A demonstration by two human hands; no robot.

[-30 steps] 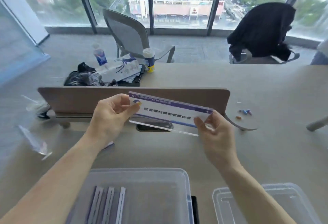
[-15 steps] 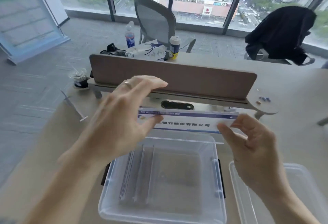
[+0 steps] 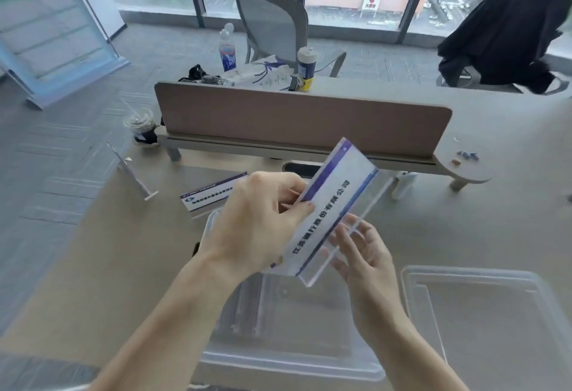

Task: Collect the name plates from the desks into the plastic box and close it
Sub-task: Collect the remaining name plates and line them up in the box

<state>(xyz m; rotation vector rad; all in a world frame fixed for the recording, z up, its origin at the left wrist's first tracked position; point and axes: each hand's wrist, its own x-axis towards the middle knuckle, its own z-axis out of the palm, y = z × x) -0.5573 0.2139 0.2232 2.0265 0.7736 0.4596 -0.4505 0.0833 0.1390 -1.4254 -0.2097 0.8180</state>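
Note:
A clear acrylic name plate [image 3: 332, 208] with a white and purple card is tilted on end above the open plastic box [image 3: 288, 356]. My left hand [image 3: 260, 220] grips its upper left part, thumb on the card's face. My right hand [image 3: 362, 254] lies under the plate's clear base with fingers spread and nearly straight, touching it. Several name plates lie flat inside the box [image 3: 244, 307]. Another name plate [image 3: 213, 194] stands on the desk just beyond the box. An empty clear stand [image 3: 131, 171] is at the desk's left edge.
The box's clear lid [image 3: 489, 322] lies on the desk to the right. A brown divider panel [image 3: 303, 118] crosses the desk ahead. An iced drink cup [image 3: 140, 126] stands at its left end, bottles and bags behind it. Two office chairs stand by the windows.
The name plate has swung from level to steeply tilted over the box. My left hand has closed on it and my right hand has slid underneath its base.

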